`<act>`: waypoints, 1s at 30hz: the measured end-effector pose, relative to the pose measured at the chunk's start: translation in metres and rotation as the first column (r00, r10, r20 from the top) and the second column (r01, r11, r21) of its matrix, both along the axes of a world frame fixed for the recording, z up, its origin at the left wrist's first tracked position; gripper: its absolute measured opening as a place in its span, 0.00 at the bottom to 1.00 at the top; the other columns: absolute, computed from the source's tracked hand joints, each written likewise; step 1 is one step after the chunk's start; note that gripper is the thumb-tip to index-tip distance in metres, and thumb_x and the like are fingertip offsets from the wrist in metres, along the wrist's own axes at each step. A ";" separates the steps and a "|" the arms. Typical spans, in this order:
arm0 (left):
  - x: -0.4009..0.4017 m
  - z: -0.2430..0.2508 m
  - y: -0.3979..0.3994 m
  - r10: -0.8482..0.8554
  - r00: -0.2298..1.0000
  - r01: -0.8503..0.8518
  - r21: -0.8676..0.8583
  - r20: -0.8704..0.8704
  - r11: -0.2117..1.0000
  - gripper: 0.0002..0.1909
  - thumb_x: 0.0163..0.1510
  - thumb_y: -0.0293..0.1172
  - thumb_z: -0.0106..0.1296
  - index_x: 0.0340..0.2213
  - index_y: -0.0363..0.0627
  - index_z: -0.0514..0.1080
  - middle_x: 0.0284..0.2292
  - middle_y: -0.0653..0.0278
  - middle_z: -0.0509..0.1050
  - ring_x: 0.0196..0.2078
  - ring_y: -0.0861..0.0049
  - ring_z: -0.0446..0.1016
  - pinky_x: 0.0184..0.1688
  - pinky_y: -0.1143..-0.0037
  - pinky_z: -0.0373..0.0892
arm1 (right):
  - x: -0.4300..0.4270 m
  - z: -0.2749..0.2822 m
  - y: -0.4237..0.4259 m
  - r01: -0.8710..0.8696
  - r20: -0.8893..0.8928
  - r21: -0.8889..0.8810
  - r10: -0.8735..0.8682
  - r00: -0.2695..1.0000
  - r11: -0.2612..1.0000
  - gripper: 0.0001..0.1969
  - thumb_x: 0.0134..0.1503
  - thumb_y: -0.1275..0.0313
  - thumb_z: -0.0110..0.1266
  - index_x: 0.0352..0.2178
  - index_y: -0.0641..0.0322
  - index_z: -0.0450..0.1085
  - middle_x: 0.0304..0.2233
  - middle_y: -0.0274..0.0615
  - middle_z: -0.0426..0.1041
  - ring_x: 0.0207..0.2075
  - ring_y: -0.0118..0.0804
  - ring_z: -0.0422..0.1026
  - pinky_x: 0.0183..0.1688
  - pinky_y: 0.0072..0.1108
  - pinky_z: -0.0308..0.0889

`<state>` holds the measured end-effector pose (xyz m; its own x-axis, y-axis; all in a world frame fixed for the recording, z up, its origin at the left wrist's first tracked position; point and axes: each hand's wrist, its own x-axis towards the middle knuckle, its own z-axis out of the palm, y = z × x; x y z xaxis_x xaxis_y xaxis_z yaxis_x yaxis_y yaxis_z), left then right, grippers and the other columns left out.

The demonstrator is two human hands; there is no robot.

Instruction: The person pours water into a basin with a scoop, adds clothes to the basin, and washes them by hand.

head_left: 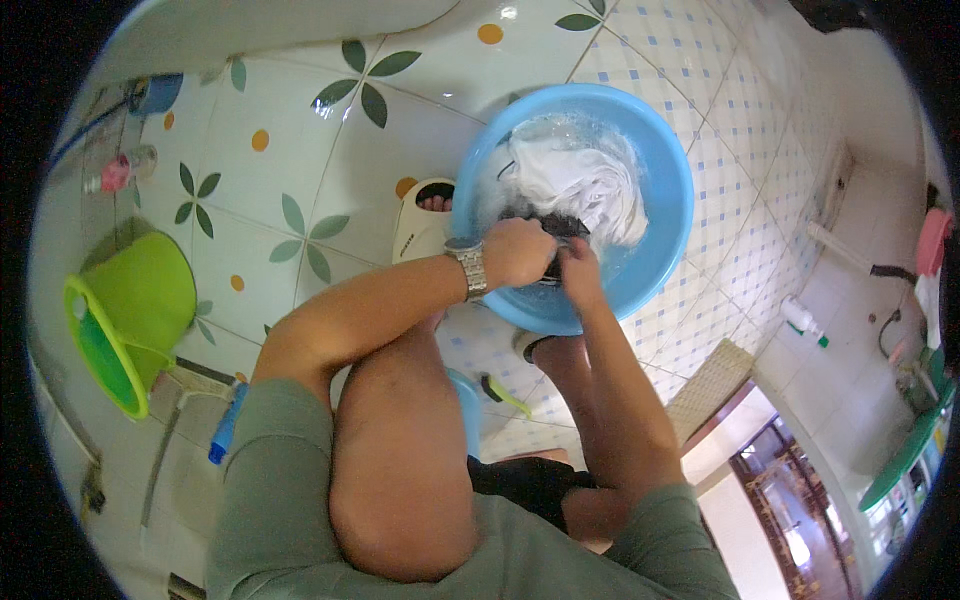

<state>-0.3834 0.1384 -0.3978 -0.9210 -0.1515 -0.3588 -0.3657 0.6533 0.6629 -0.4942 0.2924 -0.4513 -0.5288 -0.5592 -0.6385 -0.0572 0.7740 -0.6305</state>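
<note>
A light-blue plastic basin [671, 217] stands on the tiled floor before me, with sudsy water in it. White wet cloth [581, 176] lies bunched in the water. My left hand [521, 251], with a metal-band wristwatch [471, 268] at the wrist, grips a dark piece of cloth [564, 225] at the basin's near side. Close beside it, my right hand [581, 271] pinches the same dark cloth. Part of that cloth is hidden by my fingers.
A green bucket [139, 307] lies tipped at the left. My slippered foot [424, 221] touches or nearly touches the basin. A green-handled brush [506, 396] rests on the floor between my legs. To the right are a woven mat [709, 382] and a white bottle [801, 319].
</note>
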 end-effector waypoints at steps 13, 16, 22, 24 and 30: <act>0.005 -0.012 0.023 -0.315 0.948 0.248 -0.539 -0.035 0.805 0.19 0.55 0.36 0.43 0.45 0.42 0.73 0.59 0.50 0.56 0.58 0.52 0.58 0.48 0.63 0.65 | 0.011 0.034 -0.025 0.692 0.725 0.075 -0.515 0.456 0.718 0.24 0.60 0.62 0.45 0.57 0.53 0.56 0.55 0.36 0.63 0.55 0.37 0.62 0.55 0.31 0.57; 0.005 -0.010 0.018 -0.318 0.947 0.296 -0.512 0.046 0.806 0.20 0.55 0.37 0.42 0.46 0.42 0.72 0.59 0.50 0.56 0.58 0.51 0.58 0.52 0.63 0.62 | 0.020 0.026 -0.034 0.757 0.730 0.071 -0.552 0.404 0.649 0.13 0.58 0.67 0.51 0.43 0.56 0.64 0.34 0.32 0.70 0.30 0.26 0.68 0.29 0.20 0.61; 0.010 -0.018 0.019 -0.289 0.957 0.255 -0.564 0.031 0.785 0.19 0.56 0.37 0.41 0.45 0.43 0.73 0.59 0.53 0.57 0.56 0.55 0.60 0.51 0.65 0.61 | 0.025 0.016 -0.030 0.715 0.607 0.093 -0.609 0.511 0.692 0.09 0.56 0.70 0.50 0.38 0.60 0.65 0.33 0.35 0.70 0.32 0.29 0.69 0.33 0.21 0.64; 0.011 -0.016 0.019 -0.283 0.959 0.245 -0.580 0.025 0.777 0.19 0.56 0.37 0.41 0.44 0.43 0.73 0.59 0.53 0.57 0.56 0.56 0.60 0.51 0.66 0.61 | 0.020 0.011 -0.025 0.676 0.628 0.061 -0.555 0.545 0.734 0.09 0.55 0.72 0.50 0.38 0.61 0.65 0.33 0.37 0.70 0.33 0.31 0.69 0.35 0.22 0.65; 0.014 -0.013 0.014 -0.335 0.942 0.289 -0.577 0.028 0.764 0.17 0.56 0.37 0.41 0.43 0.47 0.73 0.56 0.55 0.60 0.56 0.59 0.60 0.50 0.66 0.61 | 0.018 0.003 -0.027 0.649 0.564 0.051 -0.558 0.609 0.759 0.11 0.53 0.74 0.49 0.39 0.65 0.66 0.36 0.40 0.71 0.37 0.34 0.69 0.41 0.23 0.64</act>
<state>-0.3692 0.1527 -0.4109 -0.9730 -0.0053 -0.2309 -0.0419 0.9872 0.1539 -0.4758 0.2655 -0.4478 -0.3929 -0.3435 -0.8530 0.7554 0.4083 -0.5124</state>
